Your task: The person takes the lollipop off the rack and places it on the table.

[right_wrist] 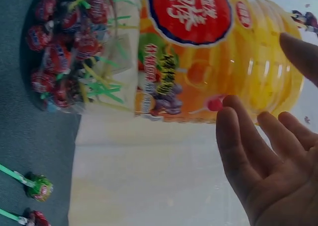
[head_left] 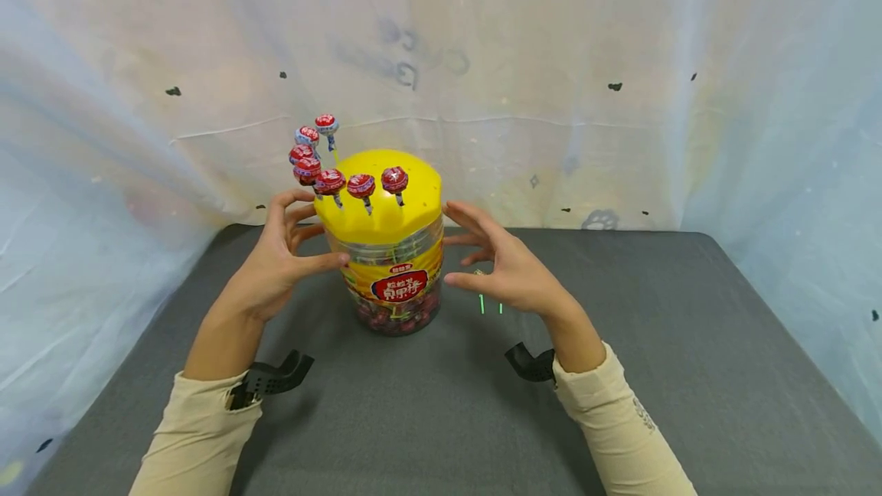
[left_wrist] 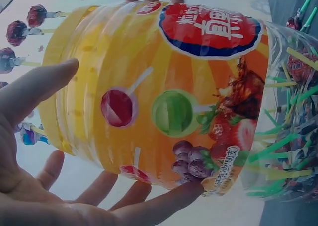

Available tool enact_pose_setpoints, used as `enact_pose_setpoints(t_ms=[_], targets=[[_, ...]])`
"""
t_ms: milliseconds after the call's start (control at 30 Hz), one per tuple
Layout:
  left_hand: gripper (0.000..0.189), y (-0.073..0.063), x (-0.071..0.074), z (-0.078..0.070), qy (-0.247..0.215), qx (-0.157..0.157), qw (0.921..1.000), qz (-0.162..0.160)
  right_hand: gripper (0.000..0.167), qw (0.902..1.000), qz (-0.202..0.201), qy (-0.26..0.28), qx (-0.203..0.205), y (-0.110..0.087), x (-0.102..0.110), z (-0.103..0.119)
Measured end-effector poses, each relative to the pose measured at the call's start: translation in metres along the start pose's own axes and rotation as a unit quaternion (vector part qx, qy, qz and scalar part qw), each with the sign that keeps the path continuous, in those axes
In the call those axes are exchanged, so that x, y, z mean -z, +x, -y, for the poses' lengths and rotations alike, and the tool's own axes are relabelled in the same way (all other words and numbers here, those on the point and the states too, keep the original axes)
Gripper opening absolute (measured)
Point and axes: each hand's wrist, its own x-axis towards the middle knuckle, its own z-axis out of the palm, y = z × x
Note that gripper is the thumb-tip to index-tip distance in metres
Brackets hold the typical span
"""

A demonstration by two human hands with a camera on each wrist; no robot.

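Observation:
A large clear plastic candy jar (head_left: 400, 285) with a yellow lid (head_left: 386, 220) stands on the table, with lollipops visible low inside it. Several red-wrapped lollipops (head_left: 361, 186) stick up from the lid along its left and front edge. My left hand (head_left: 272, 266) is at the jar's left side, thumb at the front and fingers spread behind. At the right side, my right hand (head_left: 506, 266) has its fingers spread, fingertips close to the jar wall. Neither hand grips the jar. In the left wrist view, the thumb overlaps the lid end of the jar (left_wrist: 149, 102).
Two lollipops with green sticks lie on the dark grey table (head_left: 413, 419) beyond my right hand; one has a green wrapper (right_wrist: 39, 187), the other a red wrapper (right_wrist: 36, 219). A pale curtain (head_left: 524, 44) hangs behind and at both sides.

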Motion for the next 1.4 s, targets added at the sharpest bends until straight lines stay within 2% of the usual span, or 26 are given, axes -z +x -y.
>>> enact_pose_setpoints(t_ms=[200,433,533,667,800,1133,1400], targets=[[0.080,0.000,-0.001,0.000,0.014,0.014,0.9998,-0.003,0.089,0.9998,-0.011,-0.015,-0.004,0.000,-0.005,-0.003],[0.086,0.002,-0.001,0.001,0.024,0.015,0.9996,-0.010,0.080,0.9954,-0.051,-0.077,0.028,0.000,-0.006,0.008],[0.085,0.002,-0.001,0.002,0.018,0.015,0.9996,-0.012,0.074,0.9897,-0.082,-0.105,0.052,0.000,-0.009,0.016],[0.085,0.004,-0.002,0.003,0.004,0.019,0.9998,-0.008,0.065,0.9774,-0.135,-0.136,0.090,0.001,-0.013,0.029],[0.085,0.005,-0.002,0.003,-0.005,0.024,0.9997,-0.004,0.063,0.9668,-0.171,-0.152,0.114,0.007,-0.017,0.042],[0.083,0.003,-0.001,0.001,-0.008,0.032,0.9994,0.000,0.060,0.9481,-0.162,-0.193,0.194,0.036,-0.024,0.065],[0.082,0.004,-0.002,0.002,-0.012,0.029,0.9995,0.003,0.055,0.9439,-0.165,-0.215,0.189,0.042,-0.028,0.065]])
